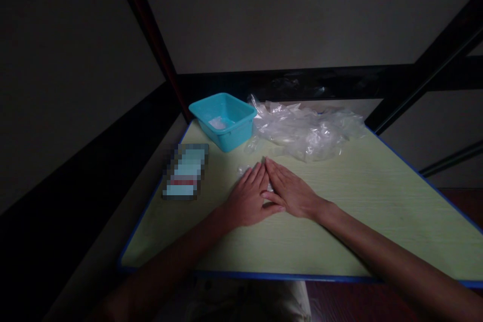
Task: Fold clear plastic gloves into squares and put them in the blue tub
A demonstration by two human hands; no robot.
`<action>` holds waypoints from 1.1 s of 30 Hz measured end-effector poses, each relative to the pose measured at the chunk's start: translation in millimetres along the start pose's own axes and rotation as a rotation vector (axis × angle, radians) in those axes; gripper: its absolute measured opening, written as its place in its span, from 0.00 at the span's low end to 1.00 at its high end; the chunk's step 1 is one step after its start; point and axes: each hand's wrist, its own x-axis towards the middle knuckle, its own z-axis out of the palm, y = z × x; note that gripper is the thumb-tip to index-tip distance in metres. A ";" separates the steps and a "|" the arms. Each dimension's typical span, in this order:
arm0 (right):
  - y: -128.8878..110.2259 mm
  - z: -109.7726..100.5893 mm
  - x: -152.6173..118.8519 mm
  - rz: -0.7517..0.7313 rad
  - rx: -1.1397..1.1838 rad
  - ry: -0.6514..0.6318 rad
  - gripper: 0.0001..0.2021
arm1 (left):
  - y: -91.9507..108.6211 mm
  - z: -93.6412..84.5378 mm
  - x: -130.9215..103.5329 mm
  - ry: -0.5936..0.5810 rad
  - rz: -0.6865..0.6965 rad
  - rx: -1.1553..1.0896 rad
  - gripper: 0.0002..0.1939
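Observation:
My left hand [249, 198] lies palm down on the table, its fingers stretched out. Beside it my right hand [295, 192] rests flat as well, fingers straight and held together, and the two hands meet at fingertips and thumbs. Under them is a small piece of clear plastic [242, 169], mostly covered; a bit of it shows past the left fingers and in the gap between the hands. Whether it is a bag or a loose sheet, I cannot tell.
A turquoise plastic basin [236, 137] with something whitish inside stands at the back left. Right of it spreads a heap of crumpled clear plastic bags [313, 133]. A blurred-out phone-like object [185, 171] lies by the left edge of the blue-edged table [377, 201].

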 end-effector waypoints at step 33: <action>-0.6 -2.8 -9.0 0.121 -0.055 -0.018 0.40 | -24.8 -2.4 -21.5 0.066 -0.110 0.136 0.39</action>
